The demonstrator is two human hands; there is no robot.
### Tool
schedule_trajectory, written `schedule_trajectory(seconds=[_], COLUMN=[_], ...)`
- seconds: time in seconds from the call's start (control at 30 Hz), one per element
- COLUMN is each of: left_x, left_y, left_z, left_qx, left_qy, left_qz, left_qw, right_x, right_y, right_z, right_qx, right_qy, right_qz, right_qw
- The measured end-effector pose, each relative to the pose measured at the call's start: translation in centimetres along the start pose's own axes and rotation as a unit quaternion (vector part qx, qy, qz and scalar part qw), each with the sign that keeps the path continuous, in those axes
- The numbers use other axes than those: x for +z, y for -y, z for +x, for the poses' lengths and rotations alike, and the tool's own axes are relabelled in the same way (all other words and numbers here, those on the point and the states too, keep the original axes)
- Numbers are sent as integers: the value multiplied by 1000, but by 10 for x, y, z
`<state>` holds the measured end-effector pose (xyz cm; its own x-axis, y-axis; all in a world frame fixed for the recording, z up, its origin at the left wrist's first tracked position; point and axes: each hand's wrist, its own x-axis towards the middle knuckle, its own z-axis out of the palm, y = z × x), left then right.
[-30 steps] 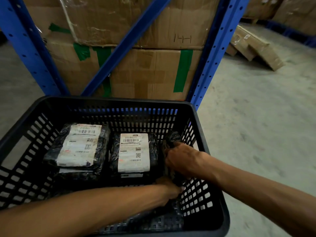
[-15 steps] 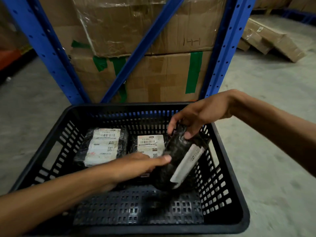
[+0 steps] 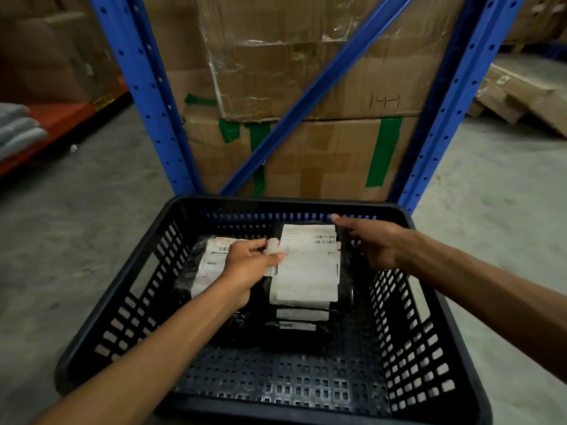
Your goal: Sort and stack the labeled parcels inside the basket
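Warehouse rack (image 3: 138, 87), left hand (image 3: 245, 265) pinching parcel (image 3: 306, 271)

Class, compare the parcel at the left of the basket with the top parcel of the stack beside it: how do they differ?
The top parcel lies on a stack; the left parcel sits lower. The left hand grips the top parcel's edge and the right hand touches it; neither holds the left parcel. Both are black-wrapped, white label up, inside the basket.

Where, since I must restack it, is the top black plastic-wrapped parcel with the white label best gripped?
Pinch its long left and right edges, coming from above: the black plastic-wrapped parcel lies flat, label up, on top, with those edges exposed.
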<state>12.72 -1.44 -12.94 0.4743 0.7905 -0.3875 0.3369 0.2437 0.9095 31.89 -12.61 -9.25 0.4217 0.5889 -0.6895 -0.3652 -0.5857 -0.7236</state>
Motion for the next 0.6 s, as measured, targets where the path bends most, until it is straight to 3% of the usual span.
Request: schedule_trajectory(seconds=[0.17,0.33,0.5,0.6], left_x=[2,8,5,-13], left_y=[19,25,8,0], left_z=[25,24,18,-5], left_qx=[43,148,152,166], left_qy=[-38,-77,-98,-141], left_qz=[126,387,432,369], left_qw=[990,907,884,904], right_x=[17,37,30,30], right_y=[-16,-51,-45,-29], right_z=[19,47,52,27], right_qx=[-64,-96,-72,-105], right_qy=[-57,-140,-118,-130], right_qz=[-81,-229,-222,-205], right_qw=[993,958,965,964])
